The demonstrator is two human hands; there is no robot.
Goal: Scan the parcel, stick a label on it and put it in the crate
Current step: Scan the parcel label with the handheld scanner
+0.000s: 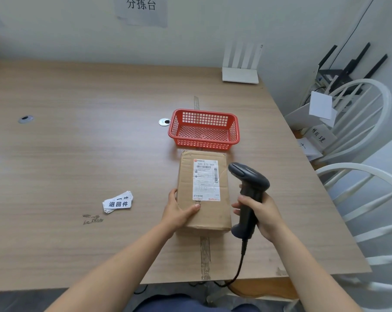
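Note:
A brown cardboard parcel (186,176) lies flat on the wooden table (78,154), with a white shipping label (206,181) on its top. My left hand (178,210) grips the parcel's near left corner, thumb on top. My right hand (263,212) holds a black corded barcode scanner (249,190) upright just right of the parcel, its head level with the shipping label. A red mesh crate (204,129) stands empty directly behind the parcel. A small stack of white labels with black print (118,202) lies on the table to the left of my left hand.
A white router (240,74) stands at the table's back right corner. Two round cable holes (164,122) (25,118) are set in the tabletop. White chairs (359,176) with papers on one stand close to the table's right edge. The scanner's cable drops over the near edge.

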